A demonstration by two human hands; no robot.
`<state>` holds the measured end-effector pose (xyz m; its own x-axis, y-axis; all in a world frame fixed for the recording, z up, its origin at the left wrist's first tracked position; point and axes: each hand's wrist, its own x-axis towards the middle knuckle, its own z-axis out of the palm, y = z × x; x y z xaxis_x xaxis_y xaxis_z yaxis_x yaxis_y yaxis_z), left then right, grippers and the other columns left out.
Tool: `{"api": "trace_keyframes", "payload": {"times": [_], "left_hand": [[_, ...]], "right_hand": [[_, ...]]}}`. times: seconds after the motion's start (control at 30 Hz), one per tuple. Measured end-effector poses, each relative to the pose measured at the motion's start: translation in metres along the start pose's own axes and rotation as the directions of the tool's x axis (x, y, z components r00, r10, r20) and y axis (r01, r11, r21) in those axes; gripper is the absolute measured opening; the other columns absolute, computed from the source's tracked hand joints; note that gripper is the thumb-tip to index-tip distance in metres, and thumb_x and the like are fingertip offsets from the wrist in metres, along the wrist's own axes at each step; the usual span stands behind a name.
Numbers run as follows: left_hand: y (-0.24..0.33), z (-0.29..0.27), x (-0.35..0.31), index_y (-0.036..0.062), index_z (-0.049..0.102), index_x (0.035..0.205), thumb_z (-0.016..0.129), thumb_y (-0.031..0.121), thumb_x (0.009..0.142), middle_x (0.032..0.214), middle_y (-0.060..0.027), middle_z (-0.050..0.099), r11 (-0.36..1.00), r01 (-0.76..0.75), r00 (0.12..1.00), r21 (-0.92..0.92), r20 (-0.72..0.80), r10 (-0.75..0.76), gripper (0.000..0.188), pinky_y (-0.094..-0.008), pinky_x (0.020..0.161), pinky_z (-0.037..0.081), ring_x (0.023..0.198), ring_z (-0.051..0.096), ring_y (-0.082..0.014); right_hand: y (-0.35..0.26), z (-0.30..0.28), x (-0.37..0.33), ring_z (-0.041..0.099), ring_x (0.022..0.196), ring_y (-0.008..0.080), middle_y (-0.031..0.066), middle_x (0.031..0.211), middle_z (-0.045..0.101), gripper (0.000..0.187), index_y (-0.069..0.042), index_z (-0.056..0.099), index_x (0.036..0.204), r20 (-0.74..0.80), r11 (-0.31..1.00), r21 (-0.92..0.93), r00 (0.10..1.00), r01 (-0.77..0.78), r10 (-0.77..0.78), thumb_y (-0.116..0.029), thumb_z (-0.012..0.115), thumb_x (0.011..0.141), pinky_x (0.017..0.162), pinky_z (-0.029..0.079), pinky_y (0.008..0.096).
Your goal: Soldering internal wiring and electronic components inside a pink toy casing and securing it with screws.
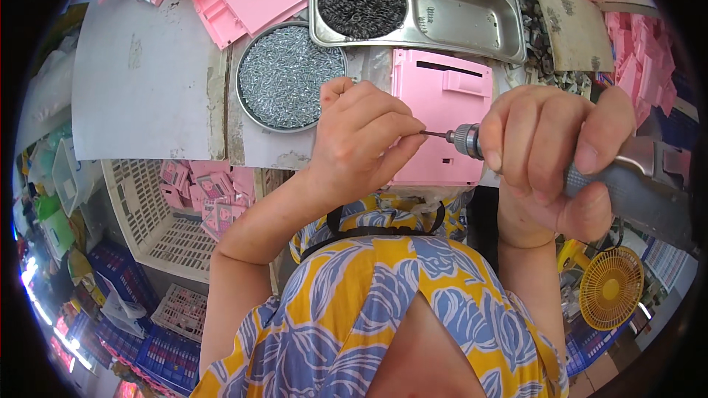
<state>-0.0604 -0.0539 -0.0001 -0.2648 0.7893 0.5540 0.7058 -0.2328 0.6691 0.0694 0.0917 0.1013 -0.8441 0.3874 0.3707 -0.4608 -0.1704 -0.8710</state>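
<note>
Pink plastic housing (442,121) lies on the table just behind both hands. Left hand (365,140) fingers pinch a screw at the bit; right hand (549,155) clenches the electric screwdriver (590,169). Keep the bit level, probably.

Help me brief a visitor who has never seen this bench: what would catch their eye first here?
Probably the two hands at the centre: the right hand grips a grey power screwdriver while the left hand pinches at its bit tip, over a pink plastic box. Just behind on the left sits a round tray of small silver screws, and beyond it a steel compartment tray with dark coiled springs.
</note>
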Motion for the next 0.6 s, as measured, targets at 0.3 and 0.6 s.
{"api": "trace_keyframes", "payload": {"times": [0.3,0.6], "left_hand": [[-0.032,-0.059,0.001,0.0136,0.073,0.09,0.08,0.019,0.079,0.093,-0.0009,0.063,0.789,0.249,0.953,0.562,0.001,-0.302,0.015,-0.0421,0.091,0.035,0.095,0.058,-0.0228],[-0.052,-0.061,-0.008,0.0126,0.067,0.076,0.074,0.02,0.085,0.088,-0.0012,0.059,0.778,0.328,0.932,0.536,-0.047,-0.36,0.013,-0.0455,0.087,0.035,0.09,0.055,-0.0236]], "right_hand": [[0.048,-0.034,0.042,0.042,0.055,0.0122,-0.0009,0.064,0.047,0.006,-0.013,0.05,0.101,0.017,0.989,-0.093,0.993,0.115,-0.114,-0.018,0.053,0.098,0.066,0.043,0.0353],[0.082,-0.033,0.049,0.04,0.054,0.0122,0.0021,0.062,0.044,0.009,-0.009,0.046,0.092,0.049,0.991,-0.106,0.996,0.081,-0.076,-0.01,0.054,0.096,0.06,0.043,0.0355]]}}
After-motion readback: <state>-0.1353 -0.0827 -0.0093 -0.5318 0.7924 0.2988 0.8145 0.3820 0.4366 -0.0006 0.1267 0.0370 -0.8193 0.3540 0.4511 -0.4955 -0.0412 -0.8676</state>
